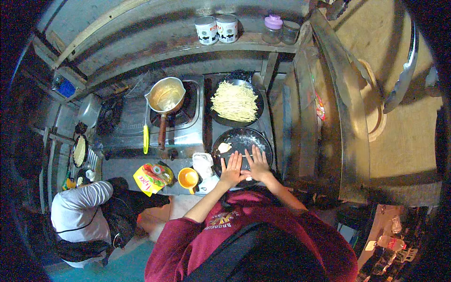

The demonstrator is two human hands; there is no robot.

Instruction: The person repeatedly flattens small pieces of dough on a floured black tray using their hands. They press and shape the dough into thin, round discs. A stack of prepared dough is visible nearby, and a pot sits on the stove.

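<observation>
Over a round black tray [249,133] dusted with white flour, my left hand [233,171] and my right hand [258,165] lie flat, side by side, fingers stretched forward and thumbs nearly meeting. Under the fingertips a thin pale strand of dough [244,156] partly shows; the rest is hidden by my hands. A lump of dough [224,147] sits on the tray just beyond my left fingers. Farther back, a heap of thin dough strands [235,101] covers a second dark round tray [256,115].
Left of the trays, a saucepan [166,96] rests on a gas stove [129,127], near a yellow-green-handled utensil [146,138]. Closer stand an orange cup [188,178], a white bag [203,164] and a yellow packet [152,178]. A person [82,216] bends at lower left.
</observation>
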